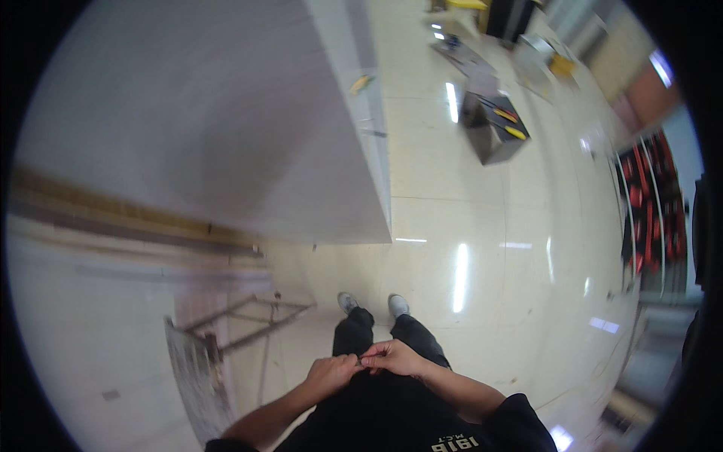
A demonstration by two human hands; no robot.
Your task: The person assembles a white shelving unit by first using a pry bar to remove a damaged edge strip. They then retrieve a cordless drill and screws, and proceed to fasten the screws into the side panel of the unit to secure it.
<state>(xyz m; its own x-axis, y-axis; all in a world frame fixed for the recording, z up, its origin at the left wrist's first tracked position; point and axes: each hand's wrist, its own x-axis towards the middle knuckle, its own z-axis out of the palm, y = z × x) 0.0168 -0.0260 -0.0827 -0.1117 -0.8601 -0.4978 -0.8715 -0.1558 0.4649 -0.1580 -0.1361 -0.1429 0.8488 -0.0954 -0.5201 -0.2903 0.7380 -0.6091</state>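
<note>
In front of my waist, my left hand (334,374) and my right hand (395,358) meet with their fingers closed. A small dark thing shows between the fingertips, too tiny to make out. The left fingers are curled into a loose fist. On the right, thumb and forefinger pinch together against the left hand. Below the hands are my dark trousers and light shoes on the floor.
A large grey panel (248,128) fills the upper left. A dark box (493,143) with yellow-handled tools (515,132) stands on the shiny tiled floor. A worn wooden stool or frame (199,369) is at lower left. Red and black items (648,203) fill a rack at right.
</note>
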